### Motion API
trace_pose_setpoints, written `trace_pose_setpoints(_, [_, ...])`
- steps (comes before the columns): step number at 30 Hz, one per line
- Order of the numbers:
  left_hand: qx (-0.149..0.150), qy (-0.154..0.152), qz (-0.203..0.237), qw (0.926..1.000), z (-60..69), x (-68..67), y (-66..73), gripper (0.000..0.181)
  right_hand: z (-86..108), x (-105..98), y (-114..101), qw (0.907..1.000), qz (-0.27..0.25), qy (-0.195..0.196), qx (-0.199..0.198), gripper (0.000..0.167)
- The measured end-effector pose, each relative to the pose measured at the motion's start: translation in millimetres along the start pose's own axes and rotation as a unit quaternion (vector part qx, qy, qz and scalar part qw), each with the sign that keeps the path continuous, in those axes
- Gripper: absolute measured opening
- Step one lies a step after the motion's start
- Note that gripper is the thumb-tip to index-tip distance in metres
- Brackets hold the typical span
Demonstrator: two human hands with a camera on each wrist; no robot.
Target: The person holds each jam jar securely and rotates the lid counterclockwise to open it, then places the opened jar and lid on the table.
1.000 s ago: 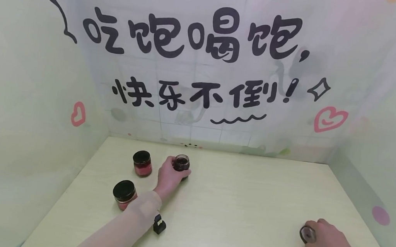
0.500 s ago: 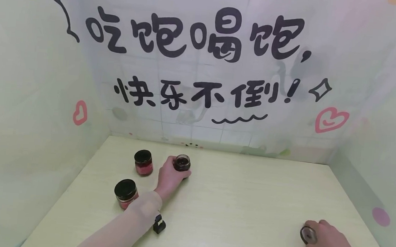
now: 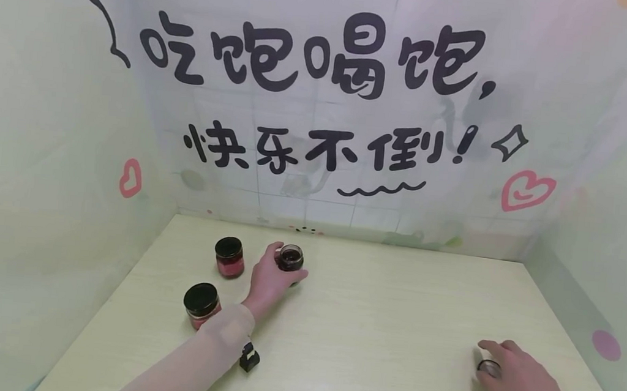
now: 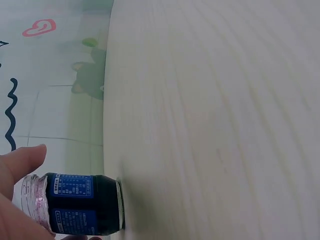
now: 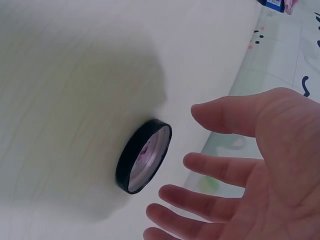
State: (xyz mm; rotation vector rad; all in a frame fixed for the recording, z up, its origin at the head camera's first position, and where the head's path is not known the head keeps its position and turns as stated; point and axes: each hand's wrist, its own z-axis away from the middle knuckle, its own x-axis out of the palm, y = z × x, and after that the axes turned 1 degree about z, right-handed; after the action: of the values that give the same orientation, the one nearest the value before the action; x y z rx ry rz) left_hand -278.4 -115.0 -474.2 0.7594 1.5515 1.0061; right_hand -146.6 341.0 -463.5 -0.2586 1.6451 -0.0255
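Observation:
In the head view my left hand (image 3: pixel 269 281) is around an uncapped jar (image 3: pixel 291 258) of dark contents standing on the table. The left wrist view shows its blue label (image 4: pixel 73 200) and silvery neck, with my thumb straight and apart from the glass. A couple of fingertips show at the jar's other side; the rest are hidden. At the right, my right hand (image 3: pixel 525 381) hovers over a black-rimmed jar lid (image 3: pixel 489 369). In the right wrist view its fingers are spread clear of the lid (image 5: pixel 144 156), which lies on the table with its pale inner side showing.
Two jars with black lids and red labels stand at the left: a farther jar (image 3: pixel 230 258) and a nearer jar (image 3: pixel 202 305), partly behind the left sleeve (image 3: pixel 195 358). A small black fitting (image 3: pixel 249 357) shows beside that forearm. A printed cloth (image 3: pixel 324 129) encloses the table's back and sides.
My right hand has let go of the lid, its fingers spreading above it. The left thumb and forefinger have loosened slightly from the jar. The head view has shifted a little.

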Motion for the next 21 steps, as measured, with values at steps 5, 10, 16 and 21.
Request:
trace_pose_setpoints(5, [0.0, 0.001, -0.003, 1.0, 1.8, -3.3, 2.6, 0.089, -4.1, 0, -2, 1.0, -0.006, -0.001, 0.0, 0.048])
trace_pose_setpoints(10, [0.004, 0.002, -0.013, 0.9999, 2.6, -5.7, 2.8, 0.089, -6.8, 0, -7, 0.9998, -0.018, 0.011, -0.002, 0.049])
trace_pose_setpoints(16, [0.016, 0.005, -0.013, 0.9998, 5.7, -11.2, 4.7, 0.091, -10.6, -2, -17, 0.9994, -0.029, 0.021, -0.002, 0.052])
trace_pose_setpoints(21, [0.017, 0.007, -0.013, 0.9997, 9.4, -15.6, 7.0, 0.092, -13.9, -2, -25, 0.9988, -0.04, 0.026, -0.001, 0.054])
